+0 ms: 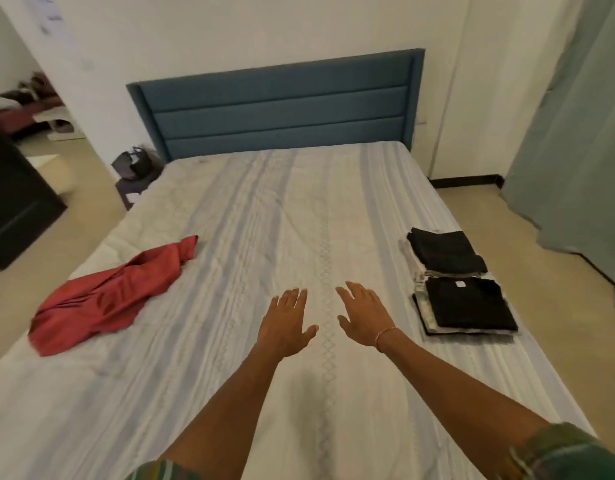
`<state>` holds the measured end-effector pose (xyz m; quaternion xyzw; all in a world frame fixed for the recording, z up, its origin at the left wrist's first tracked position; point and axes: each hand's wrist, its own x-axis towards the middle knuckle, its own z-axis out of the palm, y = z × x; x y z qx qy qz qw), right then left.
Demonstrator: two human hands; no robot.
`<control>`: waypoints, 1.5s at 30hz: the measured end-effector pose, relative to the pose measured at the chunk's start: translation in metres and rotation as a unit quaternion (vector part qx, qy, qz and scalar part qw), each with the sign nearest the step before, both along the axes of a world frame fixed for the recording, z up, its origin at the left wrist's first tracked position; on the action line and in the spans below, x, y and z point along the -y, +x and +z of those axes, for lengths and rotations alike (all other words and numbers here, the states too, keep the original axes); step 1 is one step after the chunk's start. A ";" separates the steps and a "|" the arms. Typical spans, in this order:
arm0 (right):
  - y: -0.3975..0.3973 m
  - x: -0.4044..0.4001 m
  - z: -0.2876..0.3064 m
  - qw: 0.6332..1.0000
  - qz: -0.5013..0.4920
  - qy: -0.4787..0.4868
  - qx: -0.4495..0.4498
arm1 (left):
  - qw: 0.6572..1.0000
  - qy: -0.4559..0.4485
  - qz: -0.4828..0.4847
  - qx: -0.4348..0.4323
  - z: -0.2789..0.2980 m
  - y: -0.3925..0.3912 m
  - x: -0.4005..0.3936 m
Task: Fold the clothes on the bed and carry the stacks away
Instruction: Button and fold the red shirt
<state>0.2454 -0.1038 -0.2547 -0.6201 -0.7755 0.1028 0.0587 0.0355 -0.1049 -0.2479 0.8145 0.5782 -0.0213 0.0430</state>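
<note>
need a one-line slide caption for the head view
Both hands, left and right, open over the bed; red shirt unfolded at left, folded stacks at right.

Beds: one, the bed (264, 209) with a striped cover
Headboards: one blue padded headboard (278, 105), with three horizontal panels
Unfolded garments: one, a red shirt (105, 296) lying crumpled on the bed's left side
Folded stacks: two, a far stack (444, 252) and a near stack (468, 304), side by side at the bed's right edge
Black items topping the stacks: two, one on each; the number of pieces beneath cannot be told
Hands: two, the left hand (287, 323) and the right hand (363, 315), both with fingers spread
Bracelets: one thin bracelet (385, 336) on the right wrist
Bags: one dark bag (134, 164) left of the headboard
Curtains: one green curtain (576, 133) at right
</note>
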 end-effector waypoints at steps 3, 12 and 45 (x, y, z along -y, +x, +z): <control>-0.040 -0.006 0.004 1.000 0.018 -0.006 -0.004 | 1.000 0.003 0.016 0.003 0.009 -0.037 0.006; -0.162 -0.053 0.007 0.993 0.114 -0.030 -0.005 | 0.995 -0.021 0.094 0.026 0.019 -0.157 -0.004; -0.621 -0.283 -0.117 0.942 0.226 -0.248 -0.007 | 0.960 -0.142 0.243 0.001 -0.081 -0.619 -0.145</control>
